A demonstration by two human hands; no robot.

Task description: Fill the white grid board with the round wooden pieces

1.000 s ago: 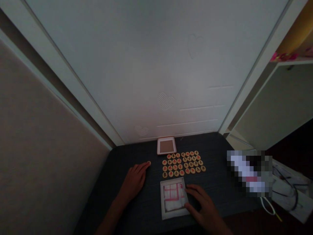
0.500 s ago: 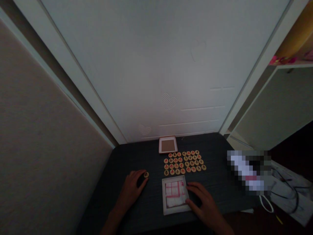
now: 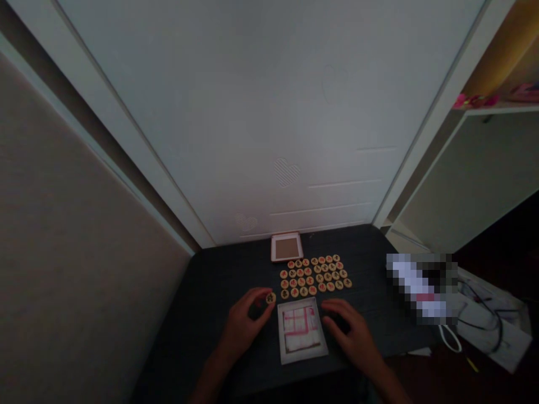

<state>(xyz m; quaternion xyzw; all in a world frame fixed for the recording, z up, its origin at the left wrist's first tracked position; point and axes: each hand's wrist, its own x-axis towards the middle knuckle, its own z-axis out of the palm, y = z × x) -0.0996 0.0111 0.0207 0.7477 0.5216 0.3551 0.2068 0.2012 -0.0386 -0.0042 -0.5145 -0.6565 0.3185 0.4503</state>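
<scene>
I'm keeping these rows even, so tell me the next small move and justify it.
I'd probably move the round wooden piece with a dark character, pinched in the left hand, to the left end of the farthest row: in the left block of round wooden pieces, that row shows three, the others four.

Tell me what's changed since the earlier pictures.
The left hand now pinches a round wood-coloured piece, brought rightward, close to the square white tray. The right hand shifted forward along the tray's right side. The rows of matching pieces stayed put.
</scene>
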